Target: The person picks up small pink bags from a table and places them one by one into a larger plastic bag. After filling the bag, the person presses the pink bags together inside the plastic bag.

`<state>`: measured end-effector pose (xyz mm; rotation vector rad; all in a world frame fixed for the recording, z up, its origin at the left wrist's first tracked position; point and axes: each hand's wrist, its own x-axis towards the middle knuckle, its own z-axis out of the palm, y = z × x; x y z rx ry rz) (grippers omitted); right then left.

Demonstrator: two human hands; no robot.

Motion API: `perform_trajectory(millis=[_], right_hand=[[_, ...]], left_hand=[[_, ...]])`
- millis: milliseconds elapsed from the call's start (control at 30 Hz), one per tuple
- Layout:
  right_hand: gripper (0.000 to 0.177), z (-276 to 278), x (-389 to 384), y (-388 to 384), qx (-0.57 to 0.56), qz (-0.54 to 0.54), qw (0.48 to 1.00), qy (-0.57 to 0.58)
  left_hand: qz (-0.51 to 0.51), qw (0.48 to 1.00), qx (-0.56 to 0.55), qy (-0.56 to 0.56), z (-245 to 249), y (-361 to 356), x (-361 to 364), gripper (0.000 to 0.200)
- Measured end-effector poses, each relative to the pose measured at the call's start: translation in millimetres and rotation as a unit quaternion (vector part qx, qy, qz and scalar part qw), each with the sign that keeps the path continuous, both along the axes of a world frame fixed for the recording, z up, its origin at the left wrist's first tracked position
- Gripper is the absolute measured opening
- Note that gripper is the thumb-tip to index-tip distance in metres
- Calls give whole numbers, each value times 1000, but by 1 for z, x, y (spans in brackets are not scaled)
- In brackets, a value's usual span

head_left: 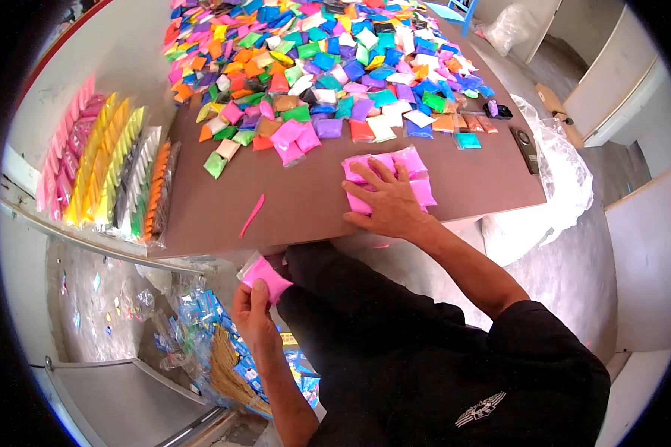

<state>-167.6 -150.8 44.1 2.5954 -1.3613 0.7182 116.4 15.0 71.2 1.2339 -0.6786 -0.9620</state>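
Note:
My left hand (pixel 255 309), below the table's front edge, pinches a small pink packet (pixel 270 280) in clear plastic between thumb and fingers. My right hand (pixel 386 195) lies with fingers spread on a group of several pink packets (pixel 423 186) near the front of the brown table. Its palm hides part of them. A thin pink strip (pixel 252 216) lies on the table between my two hands. Farther back, more pink packets (pixel 294 140) sit at the near edge of a big heap of multicoloured packets (pixel 328 67).
Rows of packets in long clear bags (pixel 104 164) stand at the table's left side. A dark handheld device (pixel 525 149) lies near the right edge, beside white plastic sheeting (pixel 566 171). Below left are a straw broom (pixel 231 365) and blue wrappers (pixel 201 309).

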Motion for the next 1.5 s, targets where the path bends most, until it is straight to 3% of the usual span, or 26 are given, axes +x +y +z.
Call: perform_trajectory(millis=[100, 367, 667, 967, 1033, 1067, 1100, 1133, 1267, 1367, 1500], right_hand=[[59, -2, -6, -4, 1, -10, 1000, -3], [59, -4, -25, -17, 1, -41, 999, -13], [65, 5, -19, -12, -3, -29, 999, -13], [54, 31, -11, 21, -39, 37, 986, -157], [43, 29, 5, 45, -15, 117, 956, -267], [43, 32, 13, 57, -11, 114, 957, -268], [36, 36, 22, 71, 132, 124, 908, -379], [30, 35, 29, 82, 270, 130, 826, -478], [24, 15, 47, 105, 370, 160, 770, -494], [18, 1, 50, 114, 443, 102, 718, -527], [19, -11, 43, 123, 425, 132, 744, -499]], left_hand=[[11, 999, -12, 41, 1, 1, 1, 15], [2, 1000, -20, 22, -11, -5, 13, 17], [8, 1000, -26, -4, 20, -18, 4, 19], [-46, 991, -10, -125, 43, -22, -24, 23], [-58, 987, -3, -149, 45, -23, -32, 23], [-70, 988, -13, -138, 45, -22, -38, 21], [-80, 989, -22, -125, 43, -21, -45, 20], [-79, 989, -17, -126, 41, -18, -52, 20], [-111, 981, 14, -162, 27, -12, -63, 14], [-117, 985, 51, -117, 12, -6, -69, 18], [-114, 982, 108, -105, -9, 2, -72, 19]])
